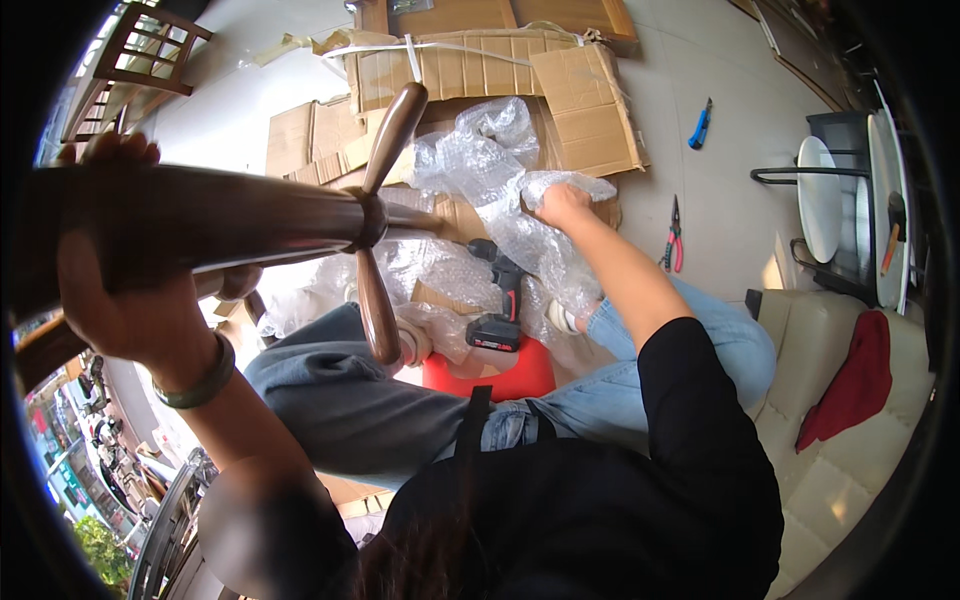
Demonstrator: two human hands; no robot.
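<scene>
A seated person steadies a dark wooden furniture piece with one hand and reaches into bubble wrap with the other.

The left hand [120, 300] has its fingers wrapped around the thick dark wooden post [200, 225], held up close to the camera so its crossed turned legs [385, 160] hang clear of the lap. The right hand [562, 205] stretches forward, fingers closed on the bubble wrap [480, 150] that lies over flattened cardboard [470, 65] on the floor. A cordless drill [500, 310] stands on a red stool [500, 375] between the knees, within easy reach. Red-handled pliers [673, 240] and a blue tool [700, 125] lie well apart on the floor.
</scene>
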